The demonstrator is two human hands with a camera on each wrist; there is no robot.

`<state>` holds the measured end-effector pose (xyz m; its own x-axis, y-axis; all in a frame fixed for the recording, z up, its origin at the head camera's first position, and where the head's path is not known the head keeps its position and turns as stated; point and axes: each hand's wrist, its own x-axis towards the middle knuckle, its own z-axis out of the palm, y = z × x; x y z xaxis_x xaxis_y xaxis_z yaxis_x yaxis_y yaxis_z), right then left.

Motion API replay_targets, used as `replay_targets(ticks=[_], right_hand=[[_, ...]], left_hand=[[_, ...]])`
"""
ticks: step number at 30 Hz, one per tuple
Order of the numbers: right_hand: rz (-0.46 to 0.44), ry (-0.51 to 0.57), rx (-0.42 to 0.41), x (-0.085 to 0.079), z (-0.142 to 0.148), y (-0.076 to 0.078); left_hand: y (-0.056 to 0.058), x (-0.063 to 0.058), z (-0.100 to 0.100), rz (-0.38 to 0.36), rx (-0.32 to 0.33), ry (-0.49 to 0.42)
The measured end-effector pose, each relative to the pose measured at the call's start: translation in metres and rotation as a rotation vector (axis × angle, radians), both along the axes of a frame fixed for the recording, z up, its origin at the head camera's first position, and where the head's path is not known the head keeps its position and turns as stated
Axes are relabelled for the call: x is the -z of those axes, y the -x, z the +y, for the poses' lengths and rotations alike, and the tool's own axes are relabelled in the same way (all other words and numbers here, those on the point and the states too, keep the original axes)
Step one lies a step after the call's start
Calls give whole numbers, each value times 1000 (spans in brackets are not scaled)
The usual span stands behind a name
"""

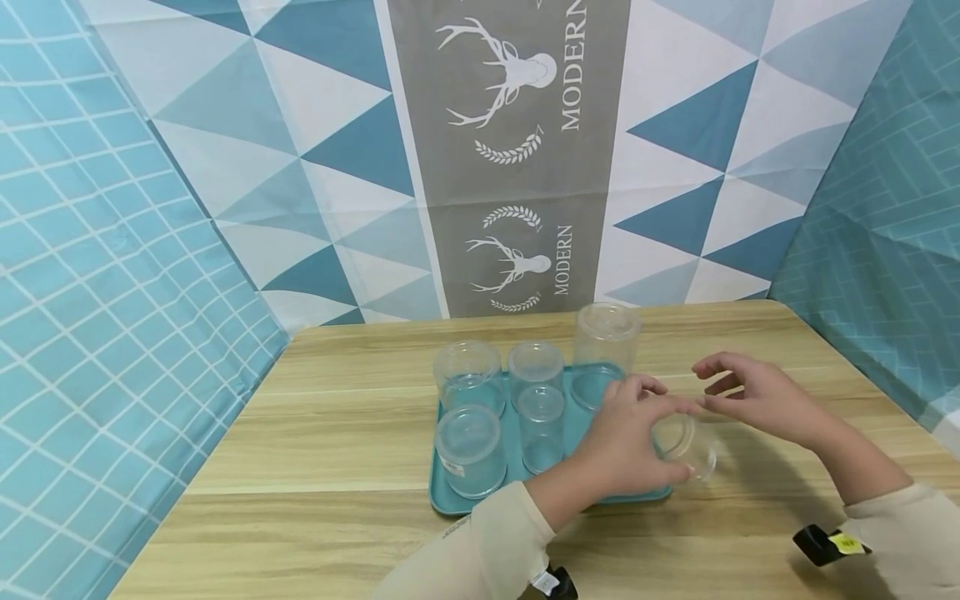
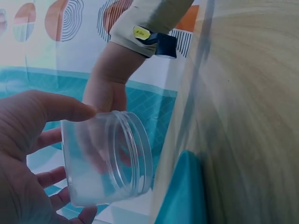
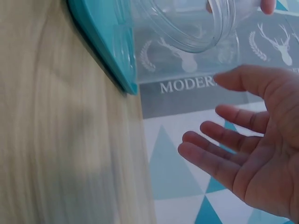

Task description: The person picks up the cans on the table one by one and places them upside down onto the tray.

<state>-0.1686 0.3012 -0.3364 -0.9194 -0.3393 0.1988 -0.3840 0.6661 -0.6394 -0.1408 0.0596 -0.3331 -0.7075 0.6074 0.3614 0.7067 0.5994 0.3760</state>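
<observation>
My left hand (image 1: 618, 442) grips a clear plastic jar (image 1: 693, 454) between thumb and fingers, over the right side of a turquoise tray (image 1: 450, 507). In the left wrist view the jar (image 2: 86, 163) lies sideways, its threaded rim pointing away from the palm and nothing visible inside. Just to the right, my right hand (image 1: 772, 404) hovers with spread, slightly bent fingers. The right wrist view shows this hand (image 3: 252, 144) holding nothing, its fingertips a short way from the jar's threaded rim (image 3: 196, 44).
Several clear jars stand on the tray: a wide one (image 1: 468, 367) at back left, a labelled one (image 1: 471, 454) at front left, slimmer ones (image 1: 542, 429) in the middle, and a tall one (image 1: 607, 342) at back right. A patterned cloth backdrop (image 1: 525, 183) borders the wooden table (image 1: 315, 442).
</observation>
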Motion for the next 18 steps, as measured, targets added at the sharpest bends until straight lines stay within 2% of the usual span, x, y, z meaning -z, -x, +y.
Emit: replay_targets(ticks=[5,13,18], right_hand=[[-47,4,48,4,-8,0],[-142,44,60,16,-21,3],[-212,114,50,21,-27,5]], left_hand=[[-2,-6,-5,57,-29,111],[-4,-10,-10,108,-71,227],[-2,-13,-13,89,-108,280]])
